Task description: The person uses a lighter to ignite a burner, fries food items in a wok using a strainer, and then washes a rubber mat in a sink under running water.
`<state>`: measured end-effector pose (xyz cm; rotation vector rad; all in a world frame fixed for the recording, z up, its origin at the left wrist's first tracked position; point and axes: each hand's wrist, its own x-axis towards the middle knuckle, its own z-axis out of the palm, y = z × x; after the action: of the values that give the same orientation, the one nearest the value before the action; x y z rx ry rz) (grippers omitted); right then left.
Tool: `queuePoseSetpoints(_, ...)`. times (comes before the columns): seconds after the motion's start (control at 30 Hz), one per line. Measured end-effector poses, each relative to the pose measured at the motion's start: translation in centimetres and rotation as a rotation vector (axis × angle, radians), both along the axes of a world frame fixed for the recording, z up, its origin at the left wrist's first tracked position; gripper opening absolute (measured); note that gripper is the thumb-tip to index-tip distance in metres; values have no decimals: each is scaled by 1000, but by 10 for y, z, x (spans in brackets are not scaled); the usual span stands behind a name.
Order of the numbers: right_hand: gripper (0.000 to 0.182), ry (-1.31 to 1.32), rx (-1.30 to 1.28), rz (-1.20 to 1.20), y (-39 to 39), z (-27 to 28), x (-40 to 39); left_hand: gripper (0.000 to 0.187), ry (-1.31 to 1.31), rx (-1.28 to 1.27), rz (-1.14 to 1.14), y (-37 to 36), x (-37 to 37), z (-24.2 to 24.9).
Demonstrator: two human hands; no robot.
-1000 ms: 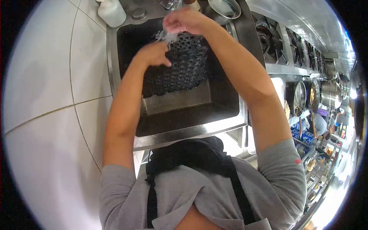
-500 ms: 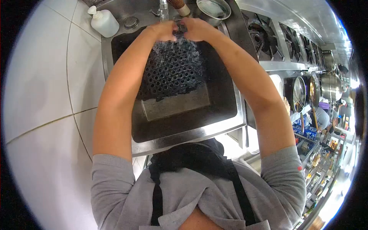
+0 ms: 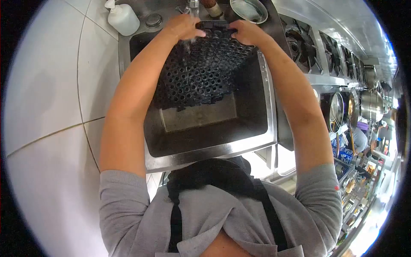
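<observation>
A black rubber mat full of round holes (image 3: pixel 195 79) hangs down into the metal sink (image 3: pixel 205 149), its surface wet and shiny. My left hand (image 3: pixel 185 28) is closed on the mat's far edge, near the left end, just below the faucet (image 3: pixel 194 6). Farther right, my right hand (image 3: pixel 249 33) grips the same edge with the thumb and fingers pinched over it. Water runs down by my left hand onto the mat. The mat's lower end rests toward the sink bottom, part of which shows bare.
Behind the sink stand a white pump bottle (image 3: pixel 123 19), a round metal drain piece (image 3: pixel 153 20), a brush (image 3: pixel 212 7) and a metal bowl or strainer (image 3: pixel 249 10). Gas burners (image 3: pixel 303 46) line the right side. White tiles (image 3: pixel 45 98) cover the left.
My hands have moved apart along the mat's far edge, the right hand going right. The mat's upper part is spread wider. The view has shifted slightly.
</observation>
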<state>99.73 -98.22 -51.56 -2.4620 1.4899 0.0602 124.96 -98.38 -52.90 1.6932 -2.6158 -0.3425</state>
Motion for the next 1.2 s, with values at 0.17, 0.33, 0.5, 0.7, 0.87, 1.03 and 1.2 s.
queuePoseSetpoints(0.17, 44, -22, -10, 108, 9, -14, -13, 63, 26, 68, -148, 3, 6, -8)
queuePoseSetpoints(0.33, 43, -16, 1, 16, 28, -10, -11, 58, 192, 233, -224, -15, 16, -20)
queuePoseSetpoints(0.5, 41, -41, -25, 10, 40, -12, -11, 55, 24, 336, -224, -4, -3, -3)
queuePoseSetpoints(0.7, 39, -111, 3, -8, 42, -4, -1, 52, 123, 208, -238, 10, 36, 5)
queuePoseSetpoints(0.87, 35, -34, -138, 146, 30, -15, 55, 53, 188, 318, 91, 68, 97, 13)
queuePoseSetpoints(1.03, 40, 45, -86, 254, 13, -8, 143, 43, 171, 6, 375, 129, 145, -30)
queuePoseSetpoints(1.2, 51, 253, 4, 367, 8, 6, 179, 43, 195, 218, 582, 160, 149, -16)
